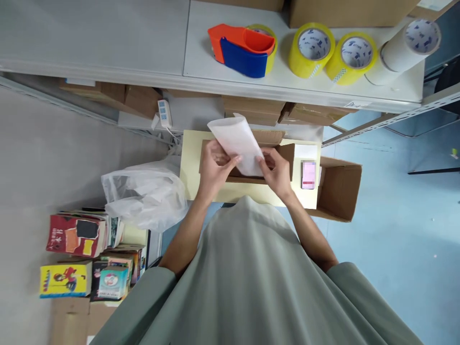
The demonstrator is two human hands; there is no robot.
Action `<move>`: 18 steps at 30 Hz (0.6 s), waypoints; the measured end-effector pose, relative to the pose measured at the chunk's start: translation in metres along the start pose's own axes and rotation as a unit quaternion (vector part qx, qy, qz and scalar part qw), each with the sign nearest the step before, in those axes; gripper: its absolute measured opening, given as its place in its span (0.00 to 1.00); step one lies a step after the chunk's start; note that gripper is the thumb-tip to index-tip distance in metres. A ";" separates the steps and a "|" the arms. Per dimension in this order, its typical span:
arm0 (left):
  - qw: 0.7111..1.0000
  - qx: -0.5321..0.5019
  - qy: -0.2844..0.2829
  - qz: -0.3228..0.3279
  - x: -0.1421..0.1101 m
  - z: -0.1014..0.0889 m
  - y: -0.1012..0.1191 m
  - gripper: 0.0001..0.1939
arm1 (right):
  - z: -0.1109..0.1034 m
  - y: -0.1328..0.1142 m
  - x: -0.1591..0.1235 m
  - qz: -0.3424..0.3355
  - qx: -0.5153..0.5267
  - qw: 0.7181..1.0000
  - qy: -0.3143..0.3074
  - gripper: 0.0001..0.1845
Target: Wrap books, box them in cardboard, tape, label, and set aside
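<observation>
A white, translucent wrapped sheet, perhaps foam packing (pixel 237 141), is held up between my two hands. My left hand (pixel 217 165) pinches its lower left side, thumb on top. At its lower right edge, my right hand (pixel 276 167) grips it the same way. Whether anything lies inside the wrap cannot be made out. Beneath it stands an open cardboard box (pixel 286 158), partly hidden by the wrap and my hands. The box rests on a pale yellow tabletop (pixel 190 167). A phone (pixel 308 174) lies on the table to the right of the box.
Above, a shelf (pixel 143 43) carries an orange and blue tape dispenser (pixel 244 50), yellow tape rolls (pixel 312 50) and white rolls (pixel 413 48). A plastic bag (pixel 147 191) and book stacks (pixel 75 235) are left. Another open box (pixel 339 189) stands right.
</observation>
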State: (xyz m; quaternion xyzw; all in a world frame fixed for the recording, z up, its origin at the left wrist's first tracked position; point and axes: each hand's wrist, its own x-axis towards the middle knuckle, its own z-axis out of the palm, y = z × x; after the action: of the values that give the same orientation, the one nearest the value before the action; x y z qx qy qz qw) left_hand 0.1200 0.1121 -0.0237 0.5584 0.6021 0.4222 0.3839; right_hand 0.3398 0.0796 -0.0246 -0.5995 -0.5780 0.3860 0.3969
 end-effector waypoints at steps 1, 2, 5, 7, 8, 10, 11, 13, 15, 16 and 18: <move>0.997 0.040 0.029 0.053 0.003 0.001 0.006 0.46 | -0.010 0.000 0.005 -0.016 -0.065 0.998 -0.003 0.24; 0.990 0.079 0.045 0.105 0.007 0.000 0.013 0.47 | -0.020 -0.002 0.011 -0.031 -0.136 0.990 -0.015 0.22; 0.956 0.187 -0.040 0.223 0.025 -0.002 0.033 0.35 | -0.043 -0.010 0.032 -0.060 -0.320 0.941 -0.088 0.22; 0.923 0.244 -0.153 0.256 0.037 0.001 0.038 0.23 | -0.052 -0.015 0.045 -0.072 -0.387 0.908 -0.142 0.23; 0.907 0.264 -0.199 0.259 0.043 0.004 0.037 0.18 | -0.053 -0.018 0.050 -0.075 -0.408 0.894 -0.165 0.24; 0.893 0.282 -0.253 0.245 0.050 0.011 0.032 0.14 | -0.054 -0.020 0.057 -0.075 -0.438 0.872 -0.203 0.24; 0.893 0.282 -0.265 0.231 0.052 0.014 0.028 0.14 | -0.053 -0.020 0.059 -0.071 -0.448 0.864 -0.219 0.24; 0.899 0.270 -0.280 0.203 0.054 0.017 0.019 0.15 | -0.049 -0.019 0.061 -0.060 -0.460 0.851 -0.245 0.25; 0.904 0.252 -0.292 0.185 0.053 0.016 0.011 0.16 | -0.046 -0.016 0.061 -0.050 -0.463 0.845 -0.263 0.25; 0.905 0.243 -0.298 0.180 0.052 0.015 0.007 0.17 | -0.044 -0.014 0.062 -0.047 -0.461 0.844 -0.269 0.25; 0.906 0.233 -0.308 0.173 0.052 0.014 -0.003 0.18 | -0.039 -0.009 0.063 -0.045 -0.451 0.846 -0.279 0.26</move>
State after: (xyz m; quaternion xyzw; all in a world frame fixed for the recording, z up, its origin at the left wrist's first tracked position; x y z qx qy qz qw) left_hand 0.1279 0.1653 -0.0312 0.8296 0.4291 0.1371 0.3298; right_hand 0.3746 0.1412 -0.0013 -0.5529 -0.8011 0.2154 -0.0786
